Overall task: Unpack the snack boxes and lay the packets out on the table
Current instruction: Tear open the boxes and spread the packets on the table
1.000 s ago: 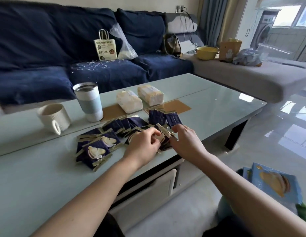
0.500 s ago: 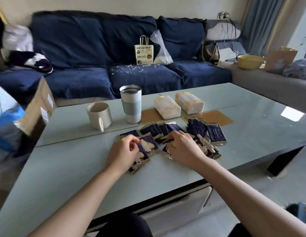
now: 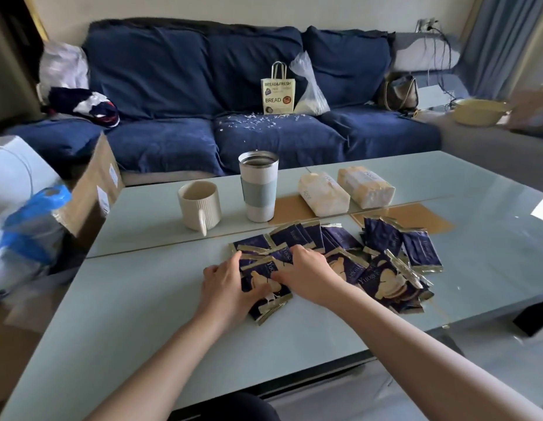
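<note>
Several dark blue snack packets with gold edges lie overlapping in the middle of the pale glass table. My left hand grips the left edge of a small stack of packets at the near left of the spread, thumb on top. My right hand lies over the packets just right of it, fingers curled over one packet and thumb pressing toward the left hand. The two hands nearly touch. No snack box is in view.
Behind the packets stand a cream mug, a white tumbler and two wrapped bread loaves. A cardboard box and plastic bags sit off the table's left end. A blue sofa with a bread bag runs along the back.
My view has swung left, and the blue box on the floor at the right has gone out of sight. Both hands have moved to the left end of the packet spread and closed together there.
</note>
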A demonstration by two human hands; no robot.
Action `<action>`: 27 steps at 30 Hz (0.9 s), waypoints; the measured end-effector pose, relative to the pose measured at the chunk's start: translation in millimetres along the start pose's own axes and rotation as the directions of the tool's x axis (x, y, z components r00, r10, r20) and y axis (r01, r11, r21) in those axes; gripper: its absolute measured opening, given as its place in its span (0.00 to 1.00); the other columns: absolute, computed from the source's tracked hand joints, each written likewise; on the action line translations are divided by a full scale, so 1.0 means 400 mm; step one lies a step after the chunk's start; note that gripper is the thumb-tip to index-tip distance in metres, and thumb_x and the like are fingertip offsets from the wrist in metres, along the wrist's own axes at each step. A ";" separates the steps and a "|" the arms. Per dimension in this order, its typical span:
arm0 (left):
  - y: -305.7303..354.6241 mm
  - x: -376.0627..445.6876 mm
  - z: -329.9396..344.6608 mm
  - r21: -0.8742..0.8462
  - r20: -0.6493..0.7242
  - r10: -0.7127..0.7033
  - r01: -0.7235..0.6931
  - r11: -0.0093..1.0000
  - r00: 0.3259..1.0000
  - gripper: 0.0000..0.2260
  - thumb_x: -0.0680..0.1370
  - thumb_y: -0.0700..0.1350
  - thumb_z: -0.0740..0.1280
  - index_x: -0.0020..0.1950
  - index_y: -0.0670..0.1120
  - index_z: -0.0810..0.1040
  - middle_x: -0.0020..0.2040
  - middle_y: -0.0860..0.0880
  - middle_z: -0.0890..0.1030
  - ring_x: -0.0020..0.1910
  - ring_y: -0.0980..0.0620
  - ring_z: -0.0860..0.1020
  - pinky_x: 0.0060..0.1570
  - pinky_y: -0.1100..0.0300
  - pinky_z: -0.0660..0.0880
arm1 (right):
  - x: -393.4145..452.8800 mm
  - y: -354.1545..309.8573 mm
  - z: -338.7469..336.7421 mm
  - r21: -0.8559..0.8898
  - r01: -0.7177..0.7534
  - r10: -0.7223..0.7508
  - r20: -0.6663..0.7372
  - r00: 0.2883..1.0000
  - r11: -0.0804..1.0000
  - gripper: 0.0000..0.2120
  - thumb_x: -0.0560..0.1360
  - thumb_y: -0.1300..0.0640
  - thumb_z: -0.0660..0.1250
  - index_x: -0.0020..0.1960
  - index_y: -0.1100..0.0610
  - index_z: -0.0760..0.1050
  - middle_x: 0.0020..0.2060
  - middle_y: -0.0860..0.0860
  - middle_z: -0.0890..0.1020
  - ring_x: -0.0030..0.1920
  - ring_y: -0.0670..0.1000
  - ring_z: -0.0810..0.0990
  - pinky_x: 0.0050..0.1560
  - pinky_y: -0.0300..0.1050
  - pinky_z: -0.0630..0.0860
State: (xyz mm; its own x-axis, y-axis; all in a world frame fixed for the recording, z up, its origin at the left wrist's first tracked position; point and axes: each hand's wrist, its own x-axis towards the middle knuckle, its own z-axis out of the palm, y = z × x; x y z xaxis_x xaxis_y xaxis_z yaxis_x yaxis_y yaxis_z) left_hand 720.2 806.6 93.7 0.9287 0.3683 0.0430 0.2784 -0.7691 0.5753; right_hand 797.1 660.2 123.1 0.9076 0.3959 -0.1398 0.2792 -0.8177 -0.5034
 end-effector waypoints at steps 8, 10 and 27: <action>-0.035 -0.001 0.011 -0.191 -0.152 0.199 -0.227 0.955 0.968 0.37 0.69 0.52 0.78 0.73 0.49 0.66 0.66 0.52 0.70 0.67 0.54 0.67 0.61 0.67 0.62 | 0.002 -0.016 0.008 0.167 -0.051 0.048 0.020 0.999 0.985 0.31 0.72 0.50 0.75 0.69 0.59 0.66 0.62 0.56 0.75 0.61 0.56 0.74 0.53 0.44 0.71; -0.037 -0.003 0.001 -0.204 -0.204 0.234 -0.275 0.939 0.951 0.33 0.68 0.47 0.79 0.71 0.48 0.70 0.62 0.54 0.70 0.61 0.58 0.70 0.55 0.74 0.62 | 0.007 -0.021 0.010 0.253 -0.058 0.055 0.019 0.998 0.966 0.31 0.71 0.52 0.76 0.68 0.58 0.68 0.62 0.54 0.76 0.58 0.54 0.75 0.52 0.43 0.72; -0.170 0.009 -0.094 -0.206 -0.422 0.127 -0.232 0.951 0.898 0.25 0.66 0.34 0.77 0.62 0.44 0.78 0.56 0.51 0.77 0.55 0.51 0.77 0.54 0.75 0.65 | 0.102 -0.088 0.120 -0.149 0.421 -0.431 -0.041 0.901 0.895 0.18 0.83 0.50 0.53 0.54 0.59 0.78 0.53 0.53 0.80 0.59 0.56 0.74 0.70 0.51 0.63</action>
State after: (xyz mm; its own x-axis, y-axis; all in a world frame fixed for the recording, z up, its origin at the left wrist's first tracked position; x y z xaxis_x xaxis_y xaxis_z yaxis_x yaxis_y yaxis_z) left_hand 695.3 880.0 85.6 0.7660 0.4529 0.4563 -0.0010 -0.7089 0.7053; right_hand 809.2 725.2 94.4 0.7105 0.6923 0.1261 0.6788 -0.6270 -0.3821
